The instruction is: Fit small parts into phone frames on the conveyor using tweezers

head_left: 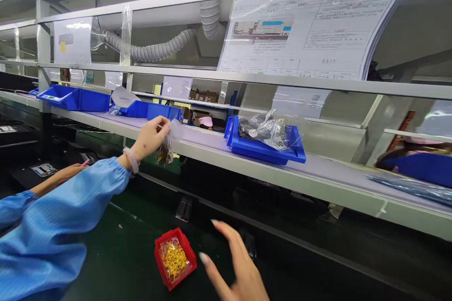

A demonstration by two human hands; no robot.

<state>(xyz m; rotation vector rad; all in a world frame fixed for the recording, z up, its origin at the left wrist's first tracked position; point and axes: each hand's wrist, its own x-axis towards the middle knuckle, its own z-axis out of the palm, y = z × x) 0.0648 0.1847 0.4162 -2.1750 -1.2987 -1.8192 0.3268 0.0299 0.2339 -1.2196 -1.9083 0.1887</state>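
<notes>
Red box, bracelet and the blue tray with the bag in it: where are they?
Red box [181, 278]: head view, on its near wall.
Bracelet [131, 159]: head view, on its band.
Blue tray [254, 151]: head view, on its front wall.

The left arm wears a light blue sleeve [70, 197], loose and billowing, its thin cloth creased into soft folds and faintly textured; it ends in a gathered cuff [121, 173], puckered all round; just past the cuff sits a bangle [131, 160], pale pink, smooth, rounded and fairly thick; the left hand [150, 137] is bare; the right hand [242, 265] is bare too, slightly blurred, with long, glossy nails [204, 257] on the thumb and index finger, reaching past the fingertips.
</notes>
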